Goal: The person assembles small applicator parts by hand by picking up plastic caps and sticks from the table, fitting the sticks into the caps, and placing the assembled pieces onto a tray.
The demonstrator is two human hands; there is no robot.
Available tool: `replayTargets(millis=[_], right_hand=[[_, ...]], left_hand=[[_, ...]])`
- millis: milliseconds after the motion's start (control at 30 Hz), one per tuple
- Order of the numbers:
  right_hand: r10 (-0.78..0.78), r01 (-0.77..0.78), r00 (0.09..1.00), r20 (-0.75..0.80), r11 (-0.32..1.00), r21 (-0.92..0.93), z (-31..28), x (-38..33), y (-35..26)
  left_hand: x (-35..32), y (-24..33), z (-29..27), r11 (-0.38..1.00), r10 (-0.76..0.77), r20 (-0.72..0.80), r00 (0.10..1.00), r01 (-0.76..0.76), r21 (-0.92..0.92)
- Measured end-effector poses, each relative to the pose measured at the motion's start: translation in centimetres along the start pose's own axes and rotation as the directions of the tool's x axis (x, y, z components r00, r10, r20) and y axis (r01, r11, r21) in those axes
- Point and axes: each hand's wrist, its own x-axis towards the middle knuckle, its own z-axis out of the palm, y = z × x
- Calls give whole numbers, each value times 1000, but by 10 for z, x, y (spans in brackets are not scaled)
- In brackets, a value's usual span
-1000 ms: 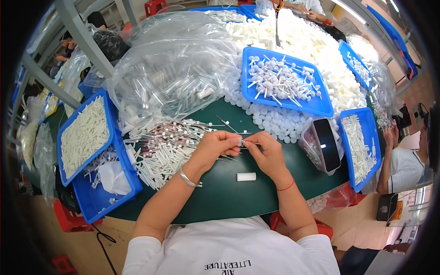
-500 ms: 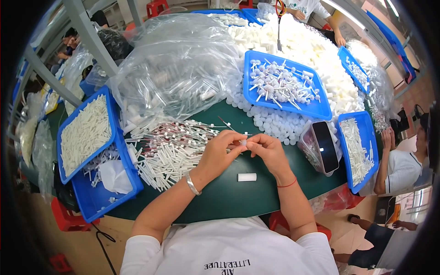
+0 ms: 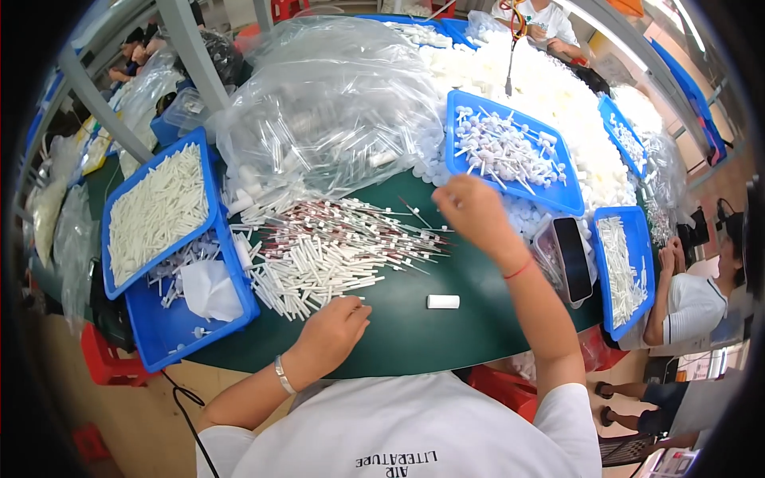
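Note:
My left hand point(image 3: 331, 333) rests at the table's near side, by the front of a heap of short white sticks point(image 3: 319, 275). Its fingers are curled together; anything between them is too small to name. Raised over the table, my right hand point(image 3: 476, 217) is close to a blue tray point(image 3: 567, 191) of white sticks with round translucent heads point(image 3: 510, 151). Motion blurs its bent fingers, so a grip cannot be made out. Between my forearms a white cylinder point(image 3: 443, 302) lies on the green table point(image 3: 406, 338). Thin dark-red stems with white ends point(image 3: 358, 227) lie behind the sticks.
Two stacked blue trays point(image 3: 209, 231) stand left, the upper full of white sticks. A large clear bag point(image 3: 319, 103) bulges behind the heap. A phone point(image 3: 572, 259) leans on a plastic tub; right of it is another blue tray point(image 3: 647, 263). Other people sit around the table.
My hands, together over the table before, have parted. The left came back toward me and left; the right went up and right toward the blue tray. The small translucent piece between them is out of sight.

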Motion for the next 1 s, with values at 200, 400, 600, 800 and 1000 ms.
replayTargets(millis=[200,400,600,800,1000], right_hand=[[82,2,978,192,917,-399,69,-8,11],[241,-232,967,83,967,-105,40,-10,5],[444,-476,863,242,551,685,6,-41,-9],[368,-467,813,452,-54,883,11,-71,-23],[356,-423,833,424,-86,902,21,-73,-50]], left_hand=[[4,-5,4,992,62,81,995,-70,106],[15,-13,16,996,-66,166,984,54,77],[26,-19,19,996,-65,1,998,65,-64],[52,-6,15,963,-118,-208,971,61,-261],[59,10,30,557,-486,68,871,368,-744]])
